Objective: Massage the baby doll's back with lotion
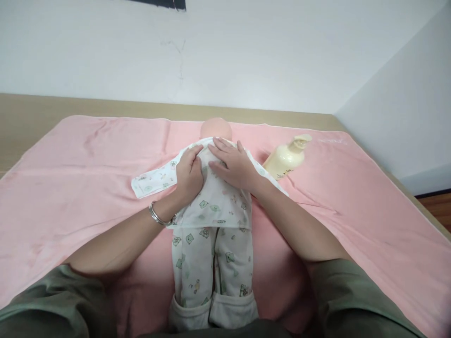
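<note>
A baby doll (215, 128) lies lengthwise before me on a pink blanket, its bald head at the far end. It has on a white baby shirt (218, 212) and matching trousers (193, 263), both printed with small green animals. My left hand (190, 172) is on the shirt's upper left side, its fingers curled in on the fabric and the thumb bent. Spread over the upper right of the shirt, my right hand (234, 164) rests flat with its fingers apart. The shirt's left sleeve (154, 181) stretches out sideways. My right forearm partly covers the other sleeve.
A cream pump bottle (284, 158) lies tilted on the blanket to the right of the doll. The pink blanket (88, 188) covers most of the wooden surface (24, 110), which meets a white wall (246, 56) at the back and another at the right.
</note>
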Available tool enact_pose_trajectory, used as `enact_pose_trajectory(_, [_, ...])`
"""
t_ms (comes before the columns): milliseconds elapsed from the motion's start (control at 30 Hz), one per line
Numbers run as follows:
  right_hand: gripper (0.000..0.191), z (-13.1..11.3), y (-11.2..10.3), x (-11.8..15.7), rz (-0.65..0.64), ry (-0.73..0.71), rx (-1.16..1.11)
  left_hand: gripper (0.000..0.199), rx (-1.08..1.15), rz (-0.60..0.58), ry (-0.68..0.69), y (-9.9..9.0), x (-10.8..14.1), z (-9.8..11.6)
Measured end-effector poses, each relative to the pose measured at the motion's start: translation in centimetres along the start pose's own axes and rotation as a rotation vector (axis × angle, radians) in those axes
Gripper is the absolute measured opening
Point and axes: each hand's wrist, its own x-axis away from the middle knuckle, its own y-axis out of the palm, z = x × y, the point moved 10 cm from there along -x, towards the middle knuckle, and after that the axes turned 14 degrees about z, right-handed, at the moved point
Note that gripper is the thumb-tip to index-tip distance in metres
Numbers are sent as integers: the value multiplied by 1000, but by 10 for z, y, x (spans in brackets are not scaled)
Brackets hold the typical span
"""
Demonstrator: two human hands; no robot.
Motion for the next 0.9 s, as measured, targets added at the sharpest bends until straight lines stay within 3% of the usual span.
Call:
enact_pose_trajectory(67, [59,13,-3,-1,37,116,50,42,-5,-12,11,1,1,2])
enact_pose_trajectory(167, [64,0,-6,15,123,193,155,41,-9,-2,-6,0,1,2])
enact_pose_trajectory(300, [59,-51,1,38,161,6,173,40,-5,1,-42,0,2,0])
enact_pose_trajectory(367, [57,-60,3,40,153,-58,142,40,2,2,-56,0,2,-2])
enact_pose_trajectory(433, [57,-51,4,33,126,-58,90,41,0,0,-52,1,1,-3])
enact_pose_trajectory(600, [60,11,4,0,60,85,-31,42,-24,-14,33,4,-2,0])
enact_pose_trajectory(667, [61,26,3,-6,62,124,-30,42,-33,-15,58,4,-2,1])
enact_pose_trajectory(800, [60,15,-1,6,102,210,66,41,-34,-10,60,4,-3,3])
enact_pose_trajectory(900, [60,-24,-1,28,123,153,140,40,-33,-4,34,3,-3,3])
